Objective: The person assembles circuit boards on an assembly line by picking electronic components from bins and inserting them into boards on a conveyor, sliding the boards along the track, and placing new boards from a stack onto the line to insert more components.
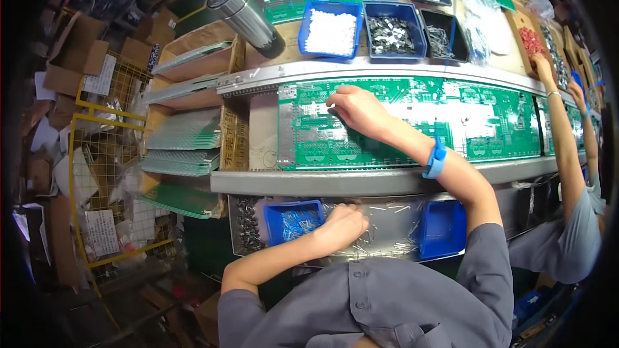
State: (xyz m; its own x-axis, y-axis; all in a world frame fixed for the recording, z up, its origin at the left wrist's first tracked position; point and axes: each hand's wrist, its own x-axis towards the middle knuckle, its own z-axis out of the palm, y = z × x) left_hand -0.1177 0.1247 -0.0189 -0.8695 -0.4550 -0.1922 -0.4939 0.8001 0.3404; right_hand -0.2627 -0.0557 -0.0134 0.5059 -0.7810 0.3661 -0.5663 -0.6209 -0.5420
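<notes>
My right hand (356,111) is over the left part of a long green circuit board (387,145), its thumb and fingers pinched together near the board's surface. Whatever sits between those fingertips is too small to name. A blue band (435,160) with a cord circles the right wrist. Lower down, my left hand (343,225) reaches into a shallow metal tray (387,219), fingers curled down among loose thin-leaded parts (367,240). Its fingertips are partly hidden. Just left of it stands a blue bin (273,224) of small blue components.
Behind the rail (387,69) stand a blue bin of white parts (330,29), a bin of dark metallic parts (390,35) and a steel flask (242,16). Stacked boards (184,132) fill a rack at left. Another blue bin (443,225) sits right. A co-worker's arms (567,135) reach in at right.
</notes>
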